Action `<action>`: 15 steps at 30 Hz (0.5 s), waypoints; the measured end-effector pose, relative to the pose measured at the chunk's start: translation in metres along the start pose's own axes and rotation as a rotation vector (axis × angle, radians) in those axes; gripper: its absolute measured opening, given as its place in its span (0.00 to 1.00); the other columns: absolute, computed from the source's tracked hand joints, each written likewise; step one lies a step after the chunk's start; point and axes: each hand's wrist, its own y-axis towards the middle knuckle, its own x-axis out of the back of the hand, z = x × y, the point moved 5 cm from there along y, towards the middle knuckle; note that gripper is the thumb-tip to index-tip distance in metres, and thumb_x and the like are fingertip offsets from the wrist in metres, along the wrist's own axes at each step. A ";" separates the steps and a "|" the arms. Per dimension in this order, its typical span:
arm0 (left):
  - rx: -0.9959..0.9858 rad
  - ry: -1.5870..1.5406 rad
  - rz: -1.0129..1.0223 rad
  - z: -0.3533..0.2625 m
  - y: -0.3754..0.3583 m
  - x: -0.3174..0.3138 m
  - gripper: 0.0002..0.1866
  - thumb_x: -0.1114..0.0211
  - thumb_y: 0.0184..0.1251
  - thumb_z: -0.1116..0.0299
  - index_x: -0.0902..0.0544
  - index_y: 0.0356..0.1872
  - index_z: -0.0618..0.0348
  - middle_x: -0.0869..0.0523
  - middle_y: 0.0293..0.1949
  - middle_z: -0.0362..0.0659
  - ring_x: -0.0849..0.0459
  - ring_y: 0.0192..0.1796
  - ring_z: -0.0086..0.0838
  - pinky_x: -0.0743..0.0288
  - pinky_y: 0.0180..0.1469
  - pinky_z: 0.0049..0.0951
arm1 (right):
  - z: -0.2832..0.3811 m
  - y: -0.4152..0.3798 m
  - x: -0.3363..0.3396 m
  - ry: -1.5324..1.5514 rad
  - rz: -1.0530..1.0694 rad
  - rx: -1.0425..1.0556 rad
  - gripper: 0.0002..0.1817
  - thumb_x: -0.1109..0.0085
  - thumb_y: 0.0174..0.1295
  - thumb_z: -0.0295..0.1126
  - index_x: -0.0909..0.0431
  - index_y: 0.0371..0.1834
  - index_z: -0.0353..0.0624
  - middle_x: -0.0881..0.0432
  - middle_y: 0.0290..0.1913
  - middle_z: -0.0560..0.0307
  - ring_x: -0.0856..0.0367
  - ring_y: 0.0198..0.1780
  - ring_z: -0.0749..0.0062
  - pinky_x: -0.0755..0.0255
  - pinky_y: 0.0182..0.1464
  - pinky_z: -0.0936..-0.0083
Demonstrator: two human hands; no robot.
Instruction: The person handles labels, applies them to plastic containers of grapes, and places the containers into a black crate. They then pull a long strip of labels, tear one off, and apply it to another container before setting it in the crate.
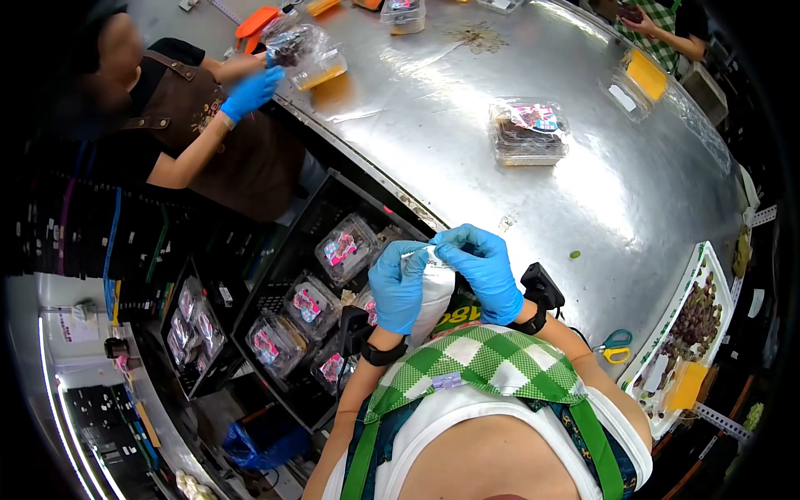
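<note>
Both of my hands wear blue gloves and meet in front of my green checked apron (pixel 492 358). My left hand (pixel 397 287) is closed on the upper left edge of a white printed packet (pixel 435 292). The fingers of my right hand (pixel 483 271) pinch the same packet at its top right. The packet hangs below the fingertips, close to the metal table's edge. Past my hands, a clear lidded box of dark fruit (pixel 529 132) with a pink and blue label sits on the metal table (pixel 450 142).
A black crate (pixel 250 312) of labelled fruit boxes stands left, beside a smaller crate (pixel 187 379). Scissors (pixel 617 346) and a white tray of grapes (pixel 654 367) lie right. A co-worker's gloved hand (pixel 252 93) is upper left; another person's hand (pixel 640 22) is upper right.
</note>
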 end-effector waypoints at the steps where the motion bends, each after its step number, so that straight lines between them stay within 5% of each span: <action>1: -0.005 0.003 -0.005 0.000 0.001 -0.001 0.06 0.40 0.56 0.71 0.23 0.30 0.63 0.22 0.25 0.38 0.27 0.28 0.17 0.32 0.32 0.17 | 0.002 0.000 -0.001 0.020 0.003 -0.002 0.08 0.42 0.52 0.26 0.24 0.35 0.38 0.23 0.29 0.65 0.30 0.29 0.89 0.34 0.32 0.92; 9: -0.012 0.001 0.030 0.001 0.002 -0.010 0.06 0.42 0.56 0.76 0.24 0.36 0.63 0.20 0.30 0.41 0.24 0.33 0.19 0.30 0.37 0.19 | 0.010 0.000 0.002 -0.095 -0.046 0.094 0.06 0.42 0.51 0.24 0.23 0.34 0.40 0.27 0.23 0.72 0.38 0.23 0.94 0.42 0.25 0.95; 15: -0.002 -0.210 -0.128 -0.013 0.013 -0.019 0.12 0.43 0.57 0.75 0.26 0.43 0.64 0.22 0.40 0.42 0.25 0.39 0.19 0.31 0.42 0.19 | 0.011 0.001 0.003 -0.107 -0.053 0.170 0.06 0.41 0.50 0.23 0.22 0.33 0.42 0.28 0.24 0.69 0.35 0.26 0.91 0.40 0.28 0.92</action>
